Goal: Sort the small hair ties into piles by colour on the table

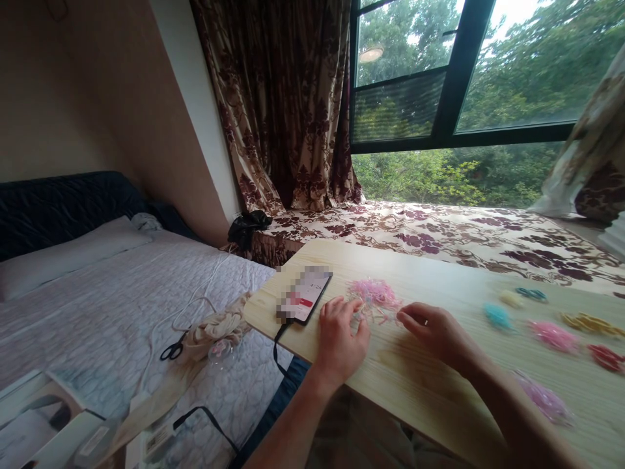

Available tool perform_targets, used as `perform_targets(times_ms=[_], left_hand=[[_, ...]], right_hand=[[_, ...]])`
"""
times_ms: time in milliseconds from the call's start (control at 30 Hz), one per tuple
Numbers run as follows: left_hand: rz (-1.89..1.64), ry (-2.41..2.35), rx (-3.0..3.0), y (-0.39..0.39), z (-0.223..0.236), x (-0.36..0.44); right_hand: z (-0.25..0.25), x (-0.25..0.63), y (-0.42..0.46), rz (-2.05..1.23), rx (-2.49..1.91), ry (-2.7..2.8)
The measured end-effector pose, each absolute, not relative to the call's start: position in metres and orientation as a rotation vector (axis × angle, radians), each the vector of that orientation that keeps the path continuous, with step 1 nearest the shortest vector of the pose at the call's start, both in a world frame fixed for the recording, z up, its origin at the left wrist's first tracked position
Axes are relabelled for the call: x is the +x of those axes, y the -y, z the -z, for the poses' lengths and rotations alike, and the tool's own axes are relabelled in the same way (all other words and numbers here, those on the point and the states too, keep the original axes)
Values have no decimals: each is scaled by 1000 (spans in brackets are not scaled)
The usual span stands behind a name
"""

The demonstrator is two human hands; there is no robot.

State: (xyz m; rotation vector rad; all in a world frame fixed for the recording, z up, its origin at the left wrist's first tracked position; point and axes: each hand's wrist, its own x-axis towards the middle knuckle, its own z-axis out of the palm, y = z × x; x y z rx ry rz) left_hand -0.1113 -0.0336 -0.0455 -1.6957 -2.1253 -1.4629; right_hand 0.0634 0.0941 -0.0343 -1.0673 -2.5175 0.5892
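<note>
A loose pile of thin pink and pale bands (pixel 375 293), which look like small elastics, lies on the light wooden table (pixel 405 391). My left hand (pixel 342 339) rests at the pile's near left edge, its fingers bent but apart, the fingertips by some clear and pale bands. To the right of the pile, my right hand (pixel 437 332) has thumb and forefinger pinched together near the table top. Whatever sits in that pinch is too small to name. Just left of my left hand, a phone (pixel 308 296) with a lit screen lies on the table.
Sorted bunches lie to the right: teal (pixel 498 316), cream (pixel 511 299), pink (pixel 553 335), mustard (pixel 592 324), red (pixel 607 357) and lilac (pixel 543 398). A black strap (pixel 276 348) hangs from the phone over the edge. Scissors (pixel 172 350) are on the bed (pixel 122 312).
</note>
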Motion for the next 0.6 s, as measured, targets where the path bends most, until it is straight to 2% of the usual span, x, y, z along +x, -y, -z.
perform_targets(times_ms=[400,600], left_hand=[[1382,2110,-1787,38,38,-107],[1389,2121,-1742,36,40,-109]], right_hand=[[32,56,-89,-598,-955,2508],[18,69,-90,-469,-1110,2475]])
